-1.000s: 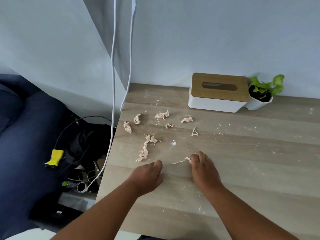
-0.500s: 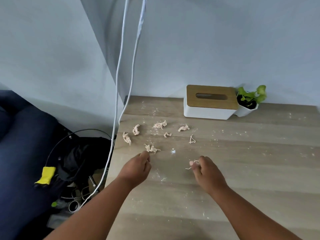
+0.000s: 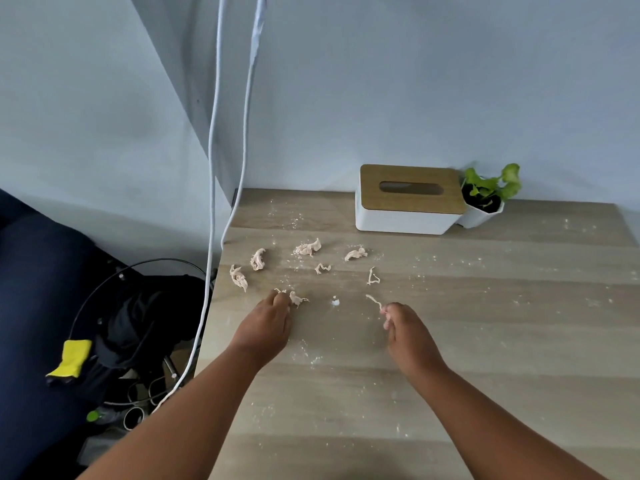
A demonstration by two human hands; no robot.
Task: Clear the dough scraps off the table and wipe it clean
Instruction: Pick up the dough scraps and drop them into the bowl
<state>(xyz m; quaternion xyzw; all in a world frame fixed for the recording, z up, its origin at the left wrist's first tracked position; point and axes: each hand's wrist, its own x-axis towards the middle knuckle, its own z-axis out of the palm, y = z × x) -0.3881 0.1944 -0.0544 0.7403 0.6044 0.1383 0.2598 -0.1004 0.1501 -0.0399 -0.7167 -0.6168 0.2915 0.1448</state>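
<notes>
Matt wood-grain table [image 3: 485, 341] dusted with flour, ragged soft dough scraps [image 3: 307, 248], wood-lidded white smooth tissue box [image 3: 408, 202].

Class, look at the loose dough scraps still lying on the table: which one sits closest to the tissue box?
The curled scrap just in front of the tissue box, the rightmost in the back row. The other scraps lie further left or nearer the person.
</notes>
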